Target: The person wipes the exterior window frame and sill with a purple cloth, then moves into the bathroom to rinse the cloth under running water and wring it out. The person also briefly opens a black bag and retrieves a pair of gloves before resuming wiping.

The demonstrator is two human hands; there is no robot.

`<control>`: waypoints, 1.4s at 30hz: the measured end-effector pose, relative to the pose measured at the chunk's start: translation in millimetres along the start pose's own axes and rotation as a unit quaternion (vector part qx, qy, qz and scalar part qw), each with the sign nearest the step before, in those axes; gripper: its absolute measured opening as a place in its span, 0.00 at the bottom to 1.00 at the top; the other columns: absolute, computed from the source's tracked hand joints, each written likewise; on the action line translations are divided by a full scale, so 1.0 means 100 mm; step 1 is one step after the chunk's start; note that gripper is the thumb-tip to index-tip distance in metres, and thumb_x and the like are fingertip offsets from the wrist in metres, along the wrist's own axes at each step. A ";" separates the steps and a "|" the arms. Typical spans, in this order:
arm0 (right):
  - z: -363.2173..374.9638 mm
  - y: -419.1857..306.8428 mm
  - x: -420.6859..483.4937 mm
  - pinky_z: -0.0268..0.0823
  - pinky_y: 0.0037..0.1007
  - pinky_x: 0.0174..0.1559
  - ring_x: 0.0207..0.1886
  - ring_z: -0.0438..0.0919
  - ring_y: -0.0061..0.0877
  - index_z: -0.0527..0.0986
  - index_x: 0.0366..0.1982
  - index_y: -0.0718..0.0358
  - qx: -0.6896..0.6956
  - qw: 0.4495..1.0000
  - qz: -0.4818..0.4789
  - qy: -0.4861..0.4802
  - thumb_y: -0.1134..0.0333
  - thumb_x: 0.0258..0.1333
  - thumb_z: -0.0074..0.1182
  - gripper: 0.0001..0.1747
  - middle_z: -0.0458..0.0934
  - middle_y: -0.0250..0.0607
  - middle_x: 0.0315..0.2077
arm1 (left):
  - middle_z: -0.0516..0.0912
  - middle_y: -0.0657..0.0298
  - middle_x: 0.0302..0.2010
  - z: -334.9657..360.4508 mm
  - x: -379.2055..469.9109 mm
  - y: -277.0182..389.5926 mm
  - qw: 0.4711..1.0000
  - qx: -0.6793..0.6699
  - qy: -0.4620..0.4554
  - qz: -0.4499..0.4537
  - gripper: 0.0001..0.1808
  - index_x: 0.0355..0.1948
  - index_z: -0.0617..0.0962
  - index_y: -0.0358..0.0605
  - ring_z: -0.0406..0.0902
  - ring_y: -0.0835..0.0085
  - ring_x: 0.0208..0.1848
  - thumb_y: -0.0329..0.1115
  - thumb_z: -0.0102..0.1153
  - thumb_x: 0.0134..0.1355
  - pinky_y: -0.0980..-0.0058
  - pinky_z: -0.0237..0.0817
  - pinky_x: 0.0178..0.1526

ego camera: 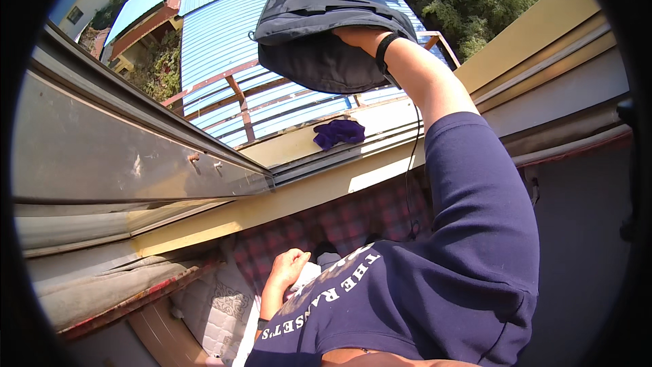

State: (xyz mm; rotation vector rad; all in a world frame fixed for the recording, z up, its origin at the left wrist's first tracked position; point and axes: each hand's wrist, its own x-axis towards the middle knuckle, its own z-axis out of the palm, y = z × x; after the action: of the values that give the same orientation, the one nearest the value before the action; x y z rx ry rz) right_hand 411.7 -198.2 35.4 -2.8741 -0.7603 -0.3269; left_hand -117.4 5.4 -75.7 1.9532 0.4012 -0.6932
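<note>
A dark grey fabric bag, apparently a backpack, hangs in the sunlight beyond the window opening. My right hand grips it, with the fingers hidden in its folds and a black band around the wrist. The bag's darker underside or flap droops below the hand. Close to my belly, my left hand has its fingers curled beside a white cloth-like thing. Whether it grips that thing cannot be made out. On the outer sill lies a crumpled purple cloth, apart from both hands.
An open window sash stands to the left, above the yellow sill. Outside runs a rusty metal railing before blue corrugated roofs. A thin black cord hangs near my right arm. Below are plaid fabric and a quilted mattress.
</note>
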 end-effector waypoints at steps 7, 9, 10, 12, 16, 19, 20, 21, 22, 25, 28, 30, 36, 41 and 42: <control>0.18 0.03 0.10 0.62 0.41 0.59 0.56 0.72 0.43 0.76 0.50 0.57 -0.174 0.979 -0.063 -0.087 0.58 0.64 0.37 0.21 0.74 0.46 0.53 | 0.81 0.54 0.26 -0.05 -0.16 -0.06 0.999 0.023 0.018 -0.029 0.18 0.33 0.81 0.39 0.79 0.64 0.30 0.47 0.59 0.58 0.68 0.68 0.35; -0.06 0.12 0.09 0.70 0.42 0.48 0.45 0.79 0.43 0.80 0.42 0.55 -0.198 0.977 -0.071 -0.035 0.57 0.64 0.39 0.19 0.80 0.45 0.44 | 0.81 0.54 0.26 -0.07 -0.14 -0.01 0.999 0.029 0.010 -0.017 0.18 0.32 0.81 0.39 0.79 0.64 0.31 0.47 0.59 0.58 0.68 0.68 0.35; -0.20 0.17 0.07 0.70 0.42 0.46 0.42 0.80 0.44 0.80 0.41 0.54 -0.192 0.978 -0.075 -0.021 0.57 0.64 0.39 0.18 0.80 0.45 0.42 | 0.81 0.54 0.26 -0.09 -0.12 0.04 0.999 0.037 0.005 -0.010 0.18 0.32 0.81 0.39 0.79 0.63 0.31 0.47 0.59 0.58 0.68 0.68 0.35; -0.51 0.24 -0.06 0.71 0.42 0.46 0.41 0.80 0.43 0.79 0.43 0.53 -0.179 0.980 -0.074 -0.036 0.60 0.63 0.41 0.16 0.80 0.45 0.42 | 0.82 0.52 0.27 -0.10 -0.04 0.15 0.998 0.065 -0.008 0.004 0.18 0.32 0.81 0.40 0.80 0.61 0.32 0.47 0.59 0.58 0.67 0.68 0.36; -1.10 0.36 -0.84 0.69 0.40 0.51 0.48 0.77 0.42 0.78 0.47 0.50 -0.150 0.952 -0.184 0.194 0.64 0.60 0.44 0.16 0.79 0.46 0.44 | 0.83 0.50 0.30 -0.08 0.15 0.43 0.995 0.083 -0.023 0.053 0.18 0.33 0.82 0.41 0.81 0.59 0.34 0.47 0.59 0.58 0.65 0.69 0.37; -1.41 0.47 -1.67 0.67 0.39 0.54 0.49 0.76 0.43 0.76 0.49 0.55 -0.095 0.974 -0.123 0.167 0.65 0.59 0.45 0.17 0.76 0.47 0.48 | 0.83 0.51 0.31 -0.04 0.28 0.61 0.987 0.108 -0.066 0.096 0.18 0.34 0.82 0.42 0.81 0.59 0.34 0.48 0.58 0.59 0.66 0.70 0.37; -1.50 0.54 -1.98 0.66 0.39 0.55 0.50 0.75 0.43 0.75 0.50 0.57 -0.027 0.978 -0.113 0.174 0.65 0.59 0.45 0.18 0.76 0.47 0.49 | 0.83 0.52 0.30 -0.02 0.33 0.66 0.981 0.119 -0.080 0.134 0.17 0.34 0.82 0.41 0.81 0.59 0.33 0.47 0.58 0.60 0.67 0.69 0.36; -1.57 0.60 -2.30 0.65 0.38 0.55 0.52 0.74 0.44 0.73 0.51 0.59 -0.134 0.964 -0.119 0.196 0.63 0.59 0.47 0.19 0.75 0.48 0.50 | 0.82 0.52 0.29 0.01 0.38 0.71 0.978 0.116 -0.092 0.150 0.17 0.34 0.81 0.41 0.80 0.60 0.33 0.47 0.58 0.60 0.68 0.69 0.36; -1.60 0.65 -2.59 0.63 0.36 0.57 0.55 0.72 0.42 0.72 0.54 0.60 -0.081 0.971 -0.086 0.209 0.59 0.61 0.48 0.22 0.74 0.49 0.52 | 0.82 0.52 0.29 0.04 0.43 0.76 0.975 0.126 -0.104 0.148 0.18 0.34 0.81 0.41 0.80 0.60 0.32 0.47 0.58 0.60 0.68 0.69 0.36; -1.68 0.78 -3.62 0.63 0.36 0.57 0.55 0.72 0.41 0.71 0.55 0.60 -0.046 0.978 0.015 0.204 0.59 0.61 0.48 0.22 0.74 0.49 0.52 | 0.83 0.52 0.28 0.16 0.57 0.89 0.966 0.143 -0.137 0.168 0.17 0.34 0.81 0.40 0.80 0.61 0.32 0.46 0.59 0.60 0.68 0.69 0.36; -1.72 0.83 -4.59 0.63 0.35 0.57 0.55 0.72 0.41 0.70 0.56 0.60 -0.019 0.973 0.133 0.190 0.59 0.61 0.48 0.23 0.74 0.49 0.52 | 0.84 0.53 0.31 0.29 0.65 1.04 0.951 0.166 -0.165 0.200 0.15 0.36 0.82 0.40 0.81 0.62 0.34 0.43 0.59 0.60 0.68 0.70 0.38; -1.73 0.80 -5.17 0.63 0.35 0.58 0.55 0.72 0.40 0.70 0.56 0.61 0.004 0.960 0.216 0.179 0.59 0.61 0.48 0.23 0.74 0.49 0.52 | 0.84 0.52 0.34 0.39 0.67 1.15 0.947 0.190 -0.179 0.187 0.15 0.39 0.82 0.39 0.82 0.62 0.37 0.41 0.59 0.60 0.69 0.70 0.40; -1.69 0.60 -6.52 0.63 0.35 0.58 0.56 0.72 0.39 0.68 0.58 0.62 0.085 0.872 0.456 0.155 0.58 0.62 0.48 0.25 0.73 0.49 0.53 | 0.83 0.51 0.28 0.74 0.71 1.45 0.893 0.310 -0.233 0.228 0.17 0.32 0.81 0.37 0.80 0.62 0.31 0.45 0.58 0.60 0.67 0.69 0.36; -1.58 0.43 -7.46 0.62 0.34 0.58 0.56 0.71 0.37 0.67 0.59 0.62 0.148 0.767 0.614 0.113 0.58 0.62 0.48 0.26 0.73 0.49 0.54 | 0.81 0.57 0.25 1.02 0.78 1.43 0.876 0.314 -0.291 0.223 0.16 0.33 0.80 0.38 0.77 0.72 0.29 0.44 0.58 0.61 0.70 0.67 0.33; -1.54 0.40 -7.64 0.62 0.34 0.58 0.56 0.71 0.37 0.67 0.59 0.62 0.164 0.743 0.641 0.103 0.58 0.63 0.48 0.26 0.73 0.49 0.54 | 0.81 0.59 0.24 1.07 0.79 1.42 0.872 0.324 -0.300 0.212 0.16 0.33 0.80 0.37 0.76 0.74 0.28 0.43 0.58 0.61 0.71 0.67 0.32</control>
State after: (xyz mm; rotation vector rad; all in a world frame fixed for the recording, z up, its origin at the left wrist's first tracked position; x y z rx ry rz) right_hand -242.7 -622.0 -8.0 -2.2477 1.0983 -0.2360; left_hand -9.9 -156.1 -63.0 2.1750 -0.7174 -1.1798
